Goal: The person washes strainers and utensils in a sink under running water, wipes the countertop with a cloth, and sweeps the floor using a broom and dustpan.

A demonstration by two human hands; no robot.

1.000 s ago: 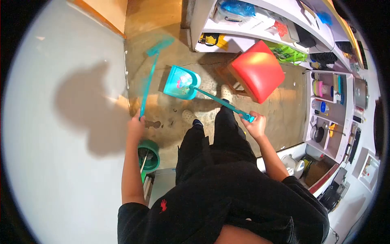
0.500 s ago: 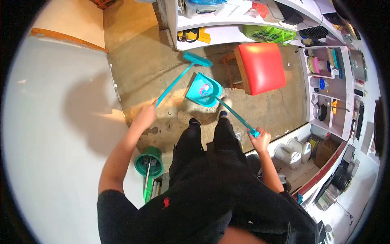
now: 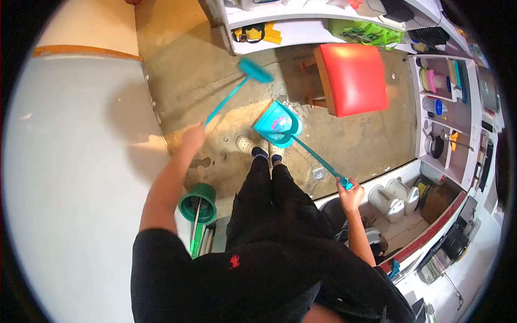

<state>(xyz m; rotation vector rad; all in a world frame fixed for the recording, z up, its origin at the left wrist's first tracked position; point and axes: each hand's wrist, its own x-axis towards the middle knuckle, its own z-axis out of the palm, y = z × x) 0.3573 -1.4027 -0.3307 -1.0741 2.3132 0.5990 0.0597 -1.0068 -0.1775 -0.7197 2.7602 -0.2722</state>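
Note:
My left hand (image 3: 194,138) is closed round the handle end of a teal broom (image 3: 226,102). The broom's head, slightly blurred, is over the floor to the upper left of the dustpan. My right hand (image 3: 351,196) grips the top of the long handle of a teal dustpan (image 3: 274,119). The pan rests on the floor just in front of my shoes (image 3: 245,144), its open edge facing the upper left, toward the broom. A pink print shows inside the pan. Small bits lie on the floor by its upper edge.
A red-topped stool (image 3: 353,81) stands right of the dustpan. White shelves (image 3: 301,39) run along the far side, with another shelf unit (image 3: 447,118) at right. A green bucket (image 3: 197,204) sits at lower left beside the white wall (image 3: 75,161). A floor drain (image 3: 318,173) lies near my right hand.
Since a second ago, the view has shifted and my feet have come together. The broom has swung from the left wall side toward the dustpan, then slightly away. The dustpan has turned.

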